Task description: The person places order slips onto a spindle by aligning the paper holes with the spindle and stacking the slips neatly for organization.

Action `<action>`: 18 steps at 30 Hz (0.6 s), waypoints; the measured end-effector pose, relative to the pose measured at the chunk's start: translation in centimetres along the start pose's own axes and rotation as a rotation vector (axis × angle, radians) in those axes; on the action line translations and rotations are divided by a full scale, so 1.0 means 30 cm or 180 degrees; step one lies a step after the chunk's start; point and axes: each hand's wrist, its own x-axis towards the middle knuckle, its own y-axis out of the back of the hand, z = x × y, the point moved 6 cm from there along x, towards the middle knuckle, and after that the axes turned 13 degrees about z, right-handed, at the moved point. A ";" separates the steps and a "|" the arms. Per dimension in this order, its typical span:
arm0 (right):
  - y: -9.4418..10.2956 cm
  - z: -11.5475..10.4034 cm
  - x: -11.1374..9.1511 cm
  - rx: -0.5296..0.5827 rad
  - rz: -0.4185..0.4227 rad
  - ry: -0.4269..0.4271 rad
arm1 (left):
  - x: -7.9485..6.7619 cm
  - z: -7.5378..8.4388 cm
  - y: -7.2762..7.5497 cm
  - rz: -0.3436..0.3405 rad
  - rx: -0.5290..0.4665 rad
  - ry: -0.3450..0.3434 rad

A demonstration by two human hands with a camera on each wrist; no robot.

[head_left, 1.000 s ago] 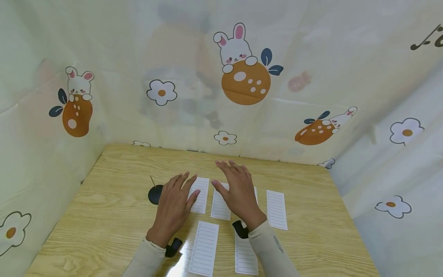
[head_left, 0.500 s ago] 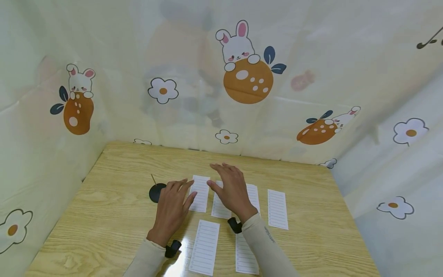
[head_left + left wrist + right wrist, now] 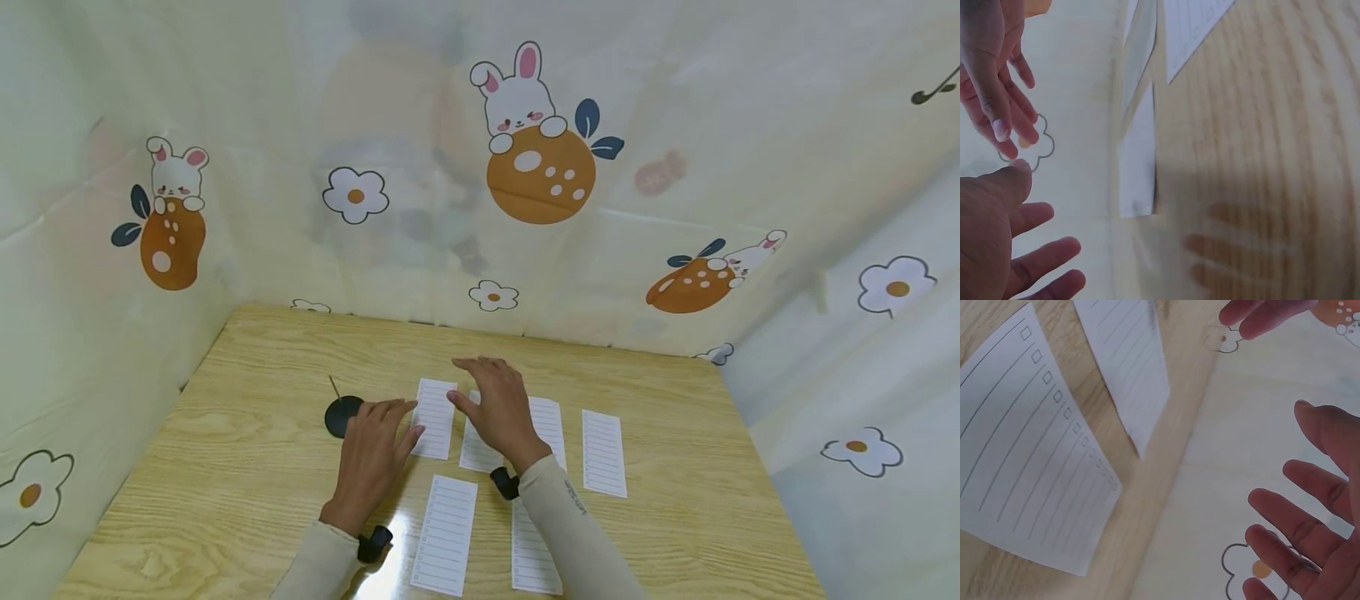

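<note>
In the head view my left hand hovers above the table at the left, fingers spread and slightly bent, holding nothing. Its fingers overlap the edge of a round black disc and reach toward a lined white paper slip. My right hand is raised over the middle of the back row, thumb apart from the fingers, also holding nothing. It partly covers a second lined slip. Both hands face each other in the left wrist view, clear of the table, where finger shadows fall.
Two more slips, one right of the right hand and one farther right, continue the back row. In front lie another slip and one under the right sleeve. A thin stick rises behind the disc. Printed curtains enclose the wooden table.
My right hand has shifted left, uncovering more of the slip to its right. The left hand's fingers have dipped and bent a little. The slips and disc stay in place.
</note>
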 end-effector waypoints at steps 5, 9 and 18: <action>-0.029 0.018 0.010 0.0022 -0.0016 -0.0003 | -0.011 -0.014 -0.014 0.0011 -0.0012 0.0027; -0.054 0.028 0.018 0.0018 -0.0057 -0.0048 | -0.019 -0.027 -0.026 -0.0038 0.0028 0.0087; -0.095 0.053 0.032 -0.0108 -0.0165 -0.0140 | -0.031 -0.037 -0.040 -0.0084 0.0103 0.0183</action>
